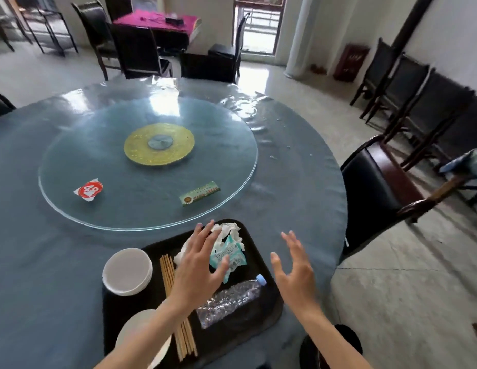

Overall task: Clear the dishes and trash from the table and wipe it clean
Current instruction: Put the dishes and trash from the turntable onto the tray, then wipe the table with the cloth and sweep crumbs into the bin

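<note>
Counter first: we see a big round top under a smooth blue-grey cover that wrinkles and shines at its far edge. On it sits a round glass turntable with a yellow disc at its centre; a red and white torn packet and a flat green oblong pack lie on the glass, well apart. At the near edge rests a dark rectangular tray with rounded corners. It carries two white round plates, one by the far left corner and one nearer us, a row of long pale wooden chopsticks, a clear ribbed plastic bottle with a blue cap lying on its side, and crumpled white tissue and teal wrappers. Our left hand hovers over the tray with fingers spread, its grip wide and holding nothing. Our right hand is beside the tray's right edge, fingers likewise spread and empty.
</note>
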The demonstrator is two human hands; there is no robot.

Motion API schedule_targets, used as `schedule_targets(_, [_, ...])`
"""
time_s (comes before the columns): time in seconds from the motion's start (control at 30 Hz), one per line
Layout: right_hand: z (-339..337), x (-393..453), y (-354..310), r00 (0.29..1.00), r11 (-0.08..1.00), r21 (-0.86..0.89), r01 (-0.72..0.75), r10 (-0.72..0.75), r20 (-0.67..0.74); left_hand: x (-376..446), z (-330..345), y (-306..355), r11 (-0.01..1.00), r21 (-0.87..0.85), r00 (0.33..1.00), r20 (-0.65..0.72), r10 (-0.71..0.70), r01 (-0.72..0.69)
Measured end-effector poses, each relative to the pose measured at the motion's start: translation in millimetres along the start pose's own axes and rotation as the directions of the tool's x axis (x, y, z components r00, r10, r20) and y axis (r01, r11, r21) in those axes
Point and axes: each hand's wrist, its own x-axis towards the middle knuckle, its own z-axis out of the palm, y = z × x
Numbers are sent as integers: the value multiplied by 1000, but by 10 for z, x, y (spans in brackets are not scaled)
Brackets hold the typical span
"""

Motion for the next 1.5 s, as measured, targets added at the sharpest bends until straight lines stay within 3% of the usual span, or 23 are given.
schedule_targets(0.2, [-819, -274, -343, 981, 996, -79, 39, -53, -188, 410, -43, 651, 928, 7, 920, 134, 368, -372])
schedule_targets(0.37, [-1588, -791, -441, 937, 977, -202, -68, -7, -349, 433, 142, 1462, 798, -76, 779, 179, 600, -597])
schedule_targets(0.57, [-2474, -1759, -280, 843, 902, -344, -261, 40, -536, -83, 443, 2522, 627, -158, 586, 243, 773, -763])
schedule_targets(0.8, [-3416, -3352, 11, 756, 819, -418, -394, 30, -653, -1223, 815, 3573, 484, -330, 422, 245, 873, -810])
schedule_targets(0.9, [-3792, -4098, 78, 738, 785, -425, -450, 58, -672, -1913, 942, 3965, 474, -390, 392, 274, 878, -790])
schedule_targets(1.03, [-4196, -4988, 187, 678, 734, -415, -538, 84, -730, -2787, 1193, 4423, 404, -426, 286, 315, 905, -810])
schedule_targets(1.27, [-4682, -6340, 416, 506, 671, -254, -696, 207, -837, -4069, 1661, 5289, 246, -483, 80, 339, 938, -840])
schedule_targets(1.5, [-4908, -7437, 789, 256, 613, -16, -790, 306, -917, -5154, 2248, 6002, 79, -595, -158, 336, 929, -800])
